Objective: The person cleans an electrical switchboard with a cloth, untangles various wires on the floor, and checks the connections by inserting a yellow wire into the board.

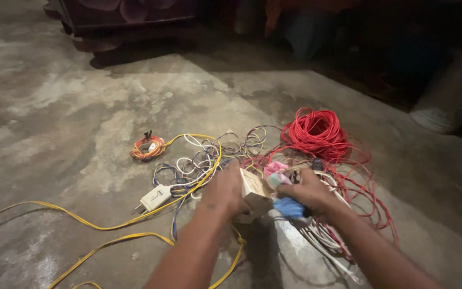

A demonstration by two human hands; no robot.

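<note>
Bare concrete floor (54,107) lies open leftward; tangled wires (204,160) and red wire coil (316,131) crowd ahead and right.

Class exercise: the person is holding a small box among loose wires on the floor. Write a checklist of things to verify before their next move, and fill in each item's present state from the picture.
1. Left hand grips the pale box: ok.
2. Right hand holds the blue cloth against the box: ok.
3. White plug lies unconnected on the concrete floor: ok.
4. Yellow cable clear of the arms: not ok, it runs under them.
5. Red wire coil untangled from other wires: not ok.
6. Box wiring condition: cannot tell.
</note>
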